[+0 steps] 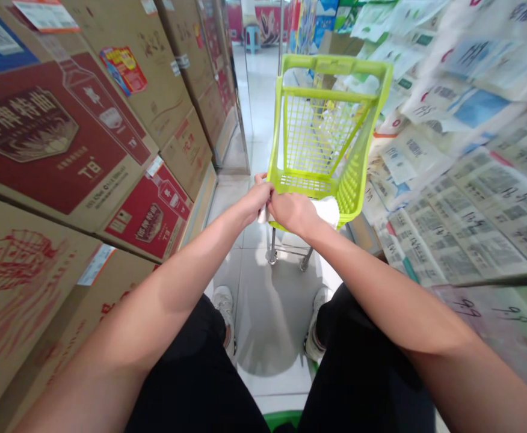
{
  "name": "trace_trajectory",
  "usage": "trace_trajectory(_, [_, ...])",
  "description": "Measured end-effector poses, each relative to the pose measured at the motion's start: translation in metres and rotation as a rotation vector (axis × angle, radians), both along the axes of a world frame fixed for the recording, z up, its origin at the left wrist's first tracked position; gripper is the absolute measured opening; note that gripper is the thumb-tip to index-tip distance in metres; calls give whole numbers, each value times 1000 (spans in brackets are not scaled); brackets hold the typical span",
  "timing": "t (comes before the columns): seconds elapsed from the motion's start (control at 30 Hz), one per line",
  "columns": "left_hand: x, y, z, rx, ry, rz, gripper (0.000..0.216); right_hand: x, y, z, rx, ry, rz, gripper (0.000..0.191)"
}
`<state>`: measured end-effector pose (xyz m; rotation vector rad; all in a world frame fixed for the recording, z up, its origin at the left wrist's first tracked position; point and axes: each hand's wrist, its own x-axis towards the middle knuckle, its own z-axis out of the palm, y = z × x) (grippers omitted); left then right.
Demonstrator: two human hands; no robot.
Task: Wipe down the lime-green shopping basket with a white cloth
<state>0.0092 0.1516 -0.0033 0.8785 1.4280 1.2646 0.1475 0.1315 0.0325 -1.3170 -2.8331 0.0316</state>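
A lime-green plastic shopping cart (331, 108) stands in a narrow aisle right in front of me, its basket tilted and showing only mesh. Both my hands meet at its near rim. My left hand (258, 197) is closed, fingers pinched on a white cloth or paper (329, 210) at the rim's left corner. My right hand (294, 211) is curled over the same white piece, pressing it on the cart's edge. The white piece sticks out to the right of my right hand. My knees in black shorts and white shoes (225, 300) show below.
Stacked brown and red cardboard cartons (65, 138) wall the left side. Shelves of packaged goods in pale wrappers (462, 150) line the right. A light tiled floor (268, 313) runs ahead past the cart toward a blue stool (253, 36) far back.
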Motion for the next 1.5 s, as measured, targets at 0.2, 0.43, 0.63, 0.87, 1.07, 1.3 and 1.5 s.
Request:
trace_trajectory(0.2, [-17,0,6,128,121,-83,68,2,-14,0,42,-19,21,67])
trace_trajectory(0.43, [-64,21,3,396,384,-172,48,43,-27,12,53,-134,53,63])
trace_trajectory(0.63, [-38,19,-15,261,200,58,55,40,-32,13,82,-207,38,58])
trace_trajectory(0.87, [-3,-11,-10,350,36,-182,70,4,-28,3,38,-115,29,46])
trace_trajectory(1.07, [-58,6,-7,259,75,-67,65,14,-34,9,94,-153,79,53])
trace_trajectory(1.3, [-80,12,-7,242,153,173,63,24,-36,11,147,-244,87,53])
trace_trajectory(1.5, [-32,-12,-12,329,-26,-28,65,8,-36,14,85,-197,90,51])
